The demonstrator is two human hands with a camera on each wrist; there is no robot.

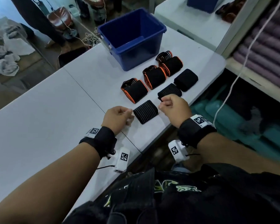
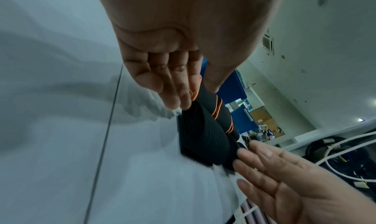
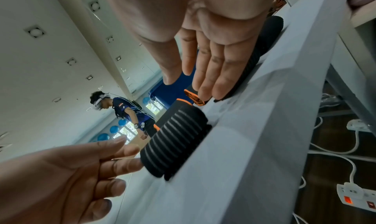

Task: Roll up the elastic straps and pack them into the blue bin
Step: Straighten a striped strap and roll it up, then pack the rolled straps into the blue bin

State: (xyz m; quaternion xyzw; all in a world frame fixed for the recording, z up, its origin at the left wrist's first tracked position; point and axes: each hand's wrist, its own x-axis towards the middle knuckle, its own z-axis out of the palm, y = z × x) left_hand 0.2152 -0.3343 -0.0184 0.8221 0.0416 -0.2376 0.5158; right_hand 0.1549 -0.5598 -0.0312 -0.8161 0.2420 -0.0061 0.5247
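Observation:
A rolled black ribbed strap lies on the white table near its front edge. My left hand is at its left end and my right hand at its right end. In the wrist views the fingers of both hands are fairly straight, with the tips at or touching the roll's ends, and neither hand holds anything. Behind it lie two more black rolls and three orange-edged rolls. The blue bin stands beyond them, and what shows of its inside looks empty.
The table's right edge runs just past my right hand. A shelf with purple towels and teal items stands to the right, and a white cable hangs there. A second blue bin sits on a far table. Another person stands across the room.

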